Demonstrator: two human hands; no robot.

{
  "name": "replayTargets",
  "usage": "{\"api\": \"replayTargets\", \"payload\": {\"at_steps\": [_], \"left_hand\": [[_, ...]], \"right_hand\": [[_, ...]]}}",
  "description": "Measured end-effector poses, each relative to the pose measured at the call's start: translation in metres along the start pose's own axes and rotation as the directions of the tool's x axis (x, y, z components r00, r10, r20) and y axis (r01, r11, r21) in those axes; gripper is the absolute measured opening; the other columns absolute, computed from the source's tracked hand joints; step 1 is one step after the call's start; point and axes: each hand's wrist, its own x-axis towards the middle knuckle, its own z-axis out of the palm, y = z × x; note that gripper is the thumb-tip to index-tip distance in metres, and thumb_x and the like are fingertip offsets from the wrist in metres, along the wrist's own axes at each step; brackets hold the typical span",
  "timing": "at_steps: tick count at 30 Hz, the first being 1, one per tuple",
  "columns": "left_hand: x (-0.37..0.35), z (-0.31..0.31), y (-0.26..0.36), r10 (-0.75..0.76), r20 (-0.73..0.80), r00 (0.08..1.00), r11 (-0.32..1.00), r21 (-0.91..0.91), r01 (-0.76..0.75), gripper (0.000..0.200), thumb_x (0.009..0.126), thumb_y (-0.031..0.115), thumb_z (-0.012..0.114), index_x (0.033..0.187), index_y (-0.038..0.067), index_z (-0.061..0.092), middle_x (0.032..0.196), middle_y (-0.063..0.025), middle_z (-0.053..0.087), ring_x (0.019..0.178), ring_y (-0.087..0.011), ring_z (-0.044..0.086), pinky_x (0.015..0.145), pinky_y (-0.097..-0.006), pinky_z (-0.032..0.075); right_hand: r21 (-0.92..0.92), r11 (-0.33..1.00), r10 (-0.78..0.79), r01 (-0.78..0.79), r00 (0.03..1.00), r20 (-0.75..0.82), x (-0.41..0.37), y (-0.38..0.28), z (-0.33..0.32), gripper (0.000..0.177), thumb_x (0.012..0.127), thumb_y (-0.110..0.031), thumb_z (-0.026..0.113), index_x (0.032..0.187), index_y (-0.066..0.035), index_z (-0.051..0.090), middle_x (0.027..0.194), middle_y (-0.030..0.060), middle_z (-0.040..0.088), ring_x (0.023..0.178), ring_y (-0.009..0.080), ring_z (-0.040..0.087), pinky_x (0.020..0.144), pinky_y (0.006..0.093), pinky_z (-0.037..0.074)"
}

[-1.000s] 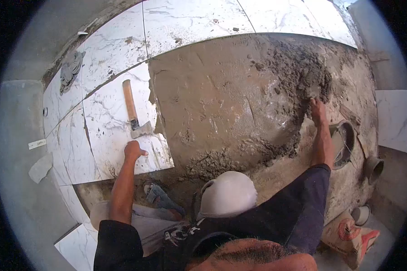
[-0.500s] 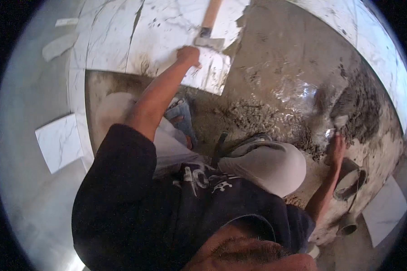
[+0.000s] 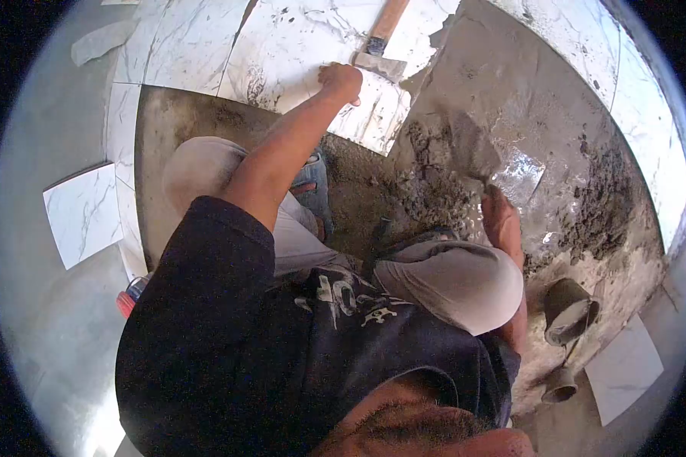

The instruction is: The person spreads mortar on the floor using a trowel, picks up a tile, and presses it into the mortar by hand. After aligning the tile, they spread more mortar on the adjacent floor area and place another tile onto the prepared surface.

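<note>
My left hand (image 3: 341, 82) leans on a white marbled tile (image 3: 297, 46) smeared with mortar, its thumb apart from its bent fingers. Just beyond it, a hammer (image 3: 381, 65) with a wooden handle and a grey metal head lies on the same tile. On the right, my right hand (image 3: 501, 219) is closed round the handle of a trowel (image 3: 474, 148), whose blade is blurred by motion over the wet mortar (image 3: 503, 91). The mortar is rough and lumpy close to the blade and smoother farther out.
Loose marbled tiles lie at left (image 3: 82, 215) and at lower right (image 3: 625, 369). A bucket (image 3: 570, 314) and a smaller round container (image 3: 560, 385) stand at right. Laid wall-side tiles (image 3: 587, 49) border the mortar. A red-handled object (image 3: 127, 303) shows beside my left sleeve.
My right hand has swung the trowel leftward from the dark mortar heap toward the middle. The left hand stays on the tile by the hammer, while the whole view has shifted slightly.
</note>
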Motion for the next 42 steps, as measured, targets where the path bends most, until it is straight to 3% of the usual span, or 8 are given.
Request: {"api": "replayTargets", "payload": {"at_steps": [6, 8, 11, 12, 23, 31, 40, 42], "left_hand": [[0.003, 0.002, 0.002, -0.026, -0.223, 0.975, 0.998, 0.044, 0.036, 0.047, 0.057, 0.031, 0.078, 0.092, 0.002, 0.064, 0.096, -0.0158, 0.062, 0.096, -0.0302, 0.056, 0.079, -0.0441, 0.045], [0.006, -0.004, 0.003, -0.079, 0.083, 0.993, 0.997, 0.018, 0.078, 0.091, 0.056, 0.044, 0.078, 0.126, 0.002, 0.038, 0.132, -0.0297, 0.027, 0.118, -0.0391, 0.036, 0.092, -0.0495, 0.036], [0.007, -0.003, 0.003, -0.075, 0.066, 0.995, 0.997, 0.039, 0.073, 0.093, 0.055, 0.045, 0.078, 0.127, 0.001, 0.037, 0.132, -0.0291, 0.027, 0.119, -0.0384, 0.036, 0.093, -0.0482, 0.036], [0.007, -0.003, 0.002, -0.075, 0.068, 0.995, 0.997, 0.037, 0.073, 0.093, 0.055, 0.045, 0.078, 0.127, 0.001, 0.037, 0.132, -0.0291, 0.027, 0.119, -0.0384, 0.036, 0.093, -0.0482, 0.036], [-0.024, 0.000, 0.008, -0.112, -0.313, 0.943, 0.993, -0.015, 0.113, 0.057, 0.058, 0.031, 0.078, 0.101, -0.001, 0.059, 0.111, -0.0211, 0.054, 0.105, -0.0345, 0.050, 0.082, -0.0466, 0.044], [-0.039, -0.012, 0.010, -0.069, -0.180, 0.981, 0.997, -0.034, 0.064, 0.058, 0.058, 0.030, 0.078, 0.103, -0.001, 0.059, 0.113, -0.0213, 0.053, 0.105, -0.0356, 0.050, 0.084, -0.0447, 0.044], [-0.026, -0.017, 0.008, -0.082, -0.067, 0.994, 0.996, -0.047, 0.079, 0.076, 0.057, 0.035, 0.079, 0.115, -0.002, 0.046, 0.123, -0.0249, 0.040, 0.112, -0.0401, 0.041, 0.091, -0.0480, 0.037], [-0.025, -0.017, 0.008, -0.138, 0.006, 0.990, 0.989, -0.048, 0.138, 0.095, 0.056, 0.039, 0.079, 0.127, -0.004, 0.033, 0.132, -0.0282, 0.028, 0.119, -0.0430, 0.033, 0.095, -0.0504, 0.033]], "right_hand": [[0.060, 0.976, 0.183, -0.209, 0.939, 0.290, 0.007, -0.037, -0.032, 0.029, 0.087, -0.025, 0.044, 0.098, 0.001, 0.050, 0.074, 0.0264, 0.055, 0.077, 0.0409, 0.055, 0.068, 0.0438, 0.043], [-0.032, 0.981, 0.184, -0.190, 0.874, 0.450, 0.005, -0.058, -0.036, 0.043, 0.089, -0.035, 0.039, 0.105, 0.003, 0.049, 0.077, 0.0219, 0.058, 0.079, 0.0330, 0.058, 0.077, 0.0397, 0.042], [0.060, 0.948, 0.265, -0.314, 0.878, 0.399, -0.016, -0.062, -0.014, 0.054, 0.087, -0.047, 0.038, 0.117, -0.003, 0.048, 0.107, 0.0243, 0.051, 0.099, 0.0327, 0.052, 0.085, 0.0377, 0.039], [0.005, 1.000, 0.024, -0.027, 0.947, 0.321, -0.028, -0.028, 0.004, 0.044, 0.088, -0.038, 0.040, 0.115, -0.005, 0.049, 0.099, 0.0236, 0.055, 0.091, 0.0341, 0.056, 0.077, 0.0405, 0.043], [-0.162, 0.986, 0.032, 0.031, 0.928, 0.370, -0.023, -0.010, 0.012, 0.032, 0.087, -0.031, 0.042, 0.105, -0.007, 0.052, 0.083, 0.0204, 0.058, 0.077, 0.0354, 0.058, 0.067, 0.0428, 0.047], [-0.427, 0.842, -0.099, 0.330, 0.872, 0.479, 0.056, -0.031, -0.027, 0.022, 0.086, -0.026, 0.044, 0.097, -0.009, 0.054, 0.078, 0.0187, 0.061, 0.067, 0.0359, 0.060, 0.055, 0.0443, 0.049], [-0.187, 0.981, 0.040, 0.047, 0.898, 0.438, 0.068, 0.006, -0.029, 0.029, 0.087, -0.021, 0.041, 0.107, -0.003, 0.051, 0.087, 0.0228, 0.059, 0.082, 0.0359, 0.058, 0.075, 0.0426, 0.045], [-0.217, 0.714, -0.532, 0.665, 0.718, 0.450, 0.052, 0.052, -0.008, 0.030, 0.088, -0.021, 0.040, 0.110, -0.002, 0.050, 0.099, 0.0236, 0.056, 0.093, 0.0363, 0.054, 0.082, 0.0416, 0.041]]}}
